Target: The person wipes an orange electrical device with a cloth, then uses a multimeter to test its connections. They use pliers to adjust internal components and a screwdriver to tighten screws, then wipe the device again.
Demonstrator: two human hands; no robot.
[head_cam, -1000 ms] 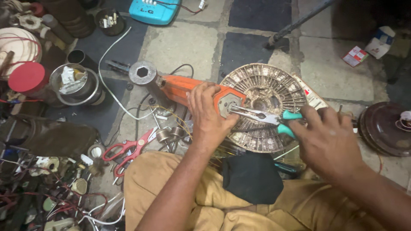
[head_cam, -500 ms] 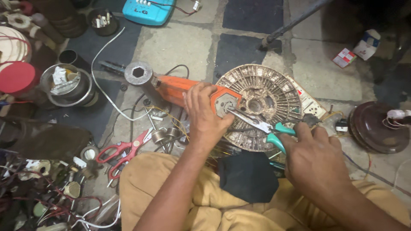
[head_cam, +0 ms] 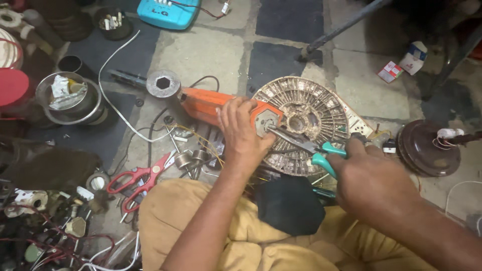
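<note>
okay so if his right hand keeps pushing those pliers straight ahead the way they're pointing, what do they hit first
The right hand aims the teal-handled pliers up-left. Their tips already sit at the grey hexagonal piece held under the left hand, so that likely comes first, though depth is hard to judge.

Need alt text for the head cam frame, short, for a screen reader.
Seen from above, a person's left hand steadies an orange tool against a round, dusty metal motor disc on a tiled floor, while the right hand works teal-handled pliers at the tool's hex end. Red scissors, wires and spare parts lie to the left.
</note>
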